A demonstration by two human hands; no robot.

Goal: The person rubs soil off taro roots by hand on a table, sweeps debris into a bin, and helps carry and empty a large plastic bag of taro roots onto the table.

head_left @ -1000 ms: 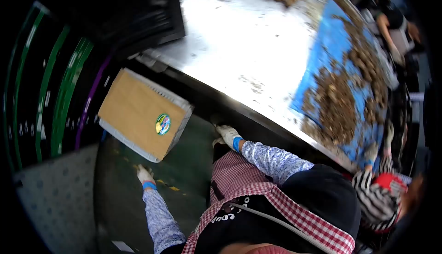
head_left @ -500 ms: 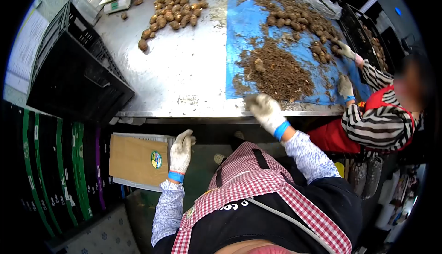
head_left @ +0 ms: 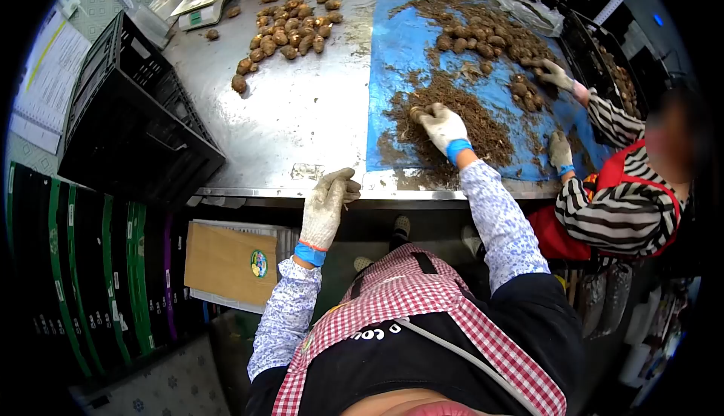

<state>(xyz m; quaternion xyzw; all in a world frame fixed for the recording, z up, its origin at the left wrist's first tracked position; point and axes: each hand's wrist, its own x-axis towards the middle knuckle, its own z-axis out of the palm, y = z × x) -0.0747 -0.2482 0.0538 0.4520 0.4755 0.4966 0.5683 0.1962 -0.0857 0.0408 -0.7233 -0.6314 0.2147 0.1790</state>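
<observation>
My right hand [head_left: 443, 128], in a white work glove with a blue band, reaches over the heap of brown root trimmings and soil [head_left: 479, 133] on the blue sheet. Its fingers are closed around a small brown taro [head_left: 415, 113], mostly hidden by the glove. My left hand [head_left: 329, 203], gloved too, hovers at the table's front edge with loosely bent fingers and nothing visible in it. Cleaner taros [head_left: 290, 31] lie in a group on the bare metal. A pile of dirtier taros [head_left: 483, 37] sits farther back on the blue sheet [head_left: 385, 54].
At left, a black crate [head_left: 139, 122] stands tilted on the metal table [head_left: 264, 137]. Behind it is a scale [head_left: 207, 9]. A co-worker in a striped top [head_left: 607, 212] handles taros at right. Below left are cardboard [head_left: 226, 261] and stacked crates [head_left: 98, 280].
My right hand has moved forward from the table's edge onto the trimmings and closed on the taro there. My left hand has risen and moved right to the table edge.
</observation>
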